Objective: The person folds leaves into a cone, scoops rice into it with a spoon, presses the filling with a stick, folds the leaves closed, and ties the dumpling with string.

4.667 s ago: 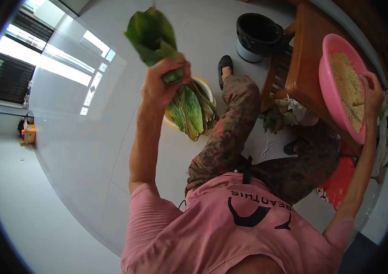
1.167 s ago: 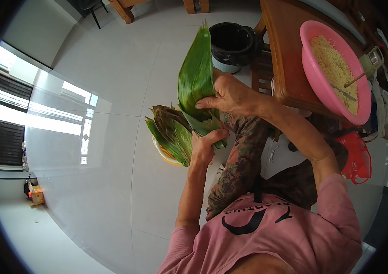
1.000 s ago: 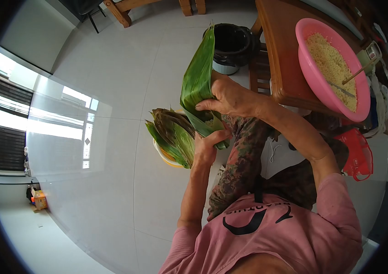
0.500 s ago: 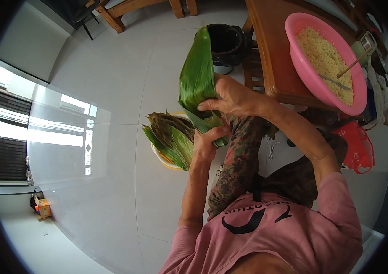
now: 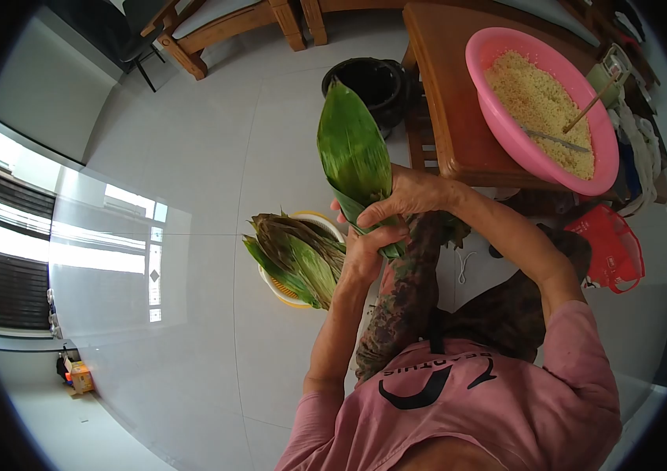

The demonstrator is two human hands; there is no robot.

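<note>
A broad green leaf bundle (image 5: 353, 141), folded at its lower end, stands up between my two hands above my knee. My left hand (image 5: 371, 245) is closed around the folded base from below. From the right, my right hand (image 5: 408, 195) grips the leaves just above, its thumb pressed across the fold. Whatever lies inside the fold is hidden. Below and to the left, a pile of long green and brownish leaves (image 5: 298, 255) rests in a white and yellow basket (image 5: 321, 218) on the floor.
A pink basin (image 5: 481, 74) of pale grain (image 5: 537, 94), with a stick and a flat metal utensil in it, stands on a wooden table (image 5: 435, 86) at upper right. Beyond the leaves is a black bucket (image 5: 384, 86). A red bag (image 5: 612, 247) sits at right.
The leaf's upper part has folded down and narrowed over the base, where grain showed before. My right hand has moved lower, close against my left hand.
</note>
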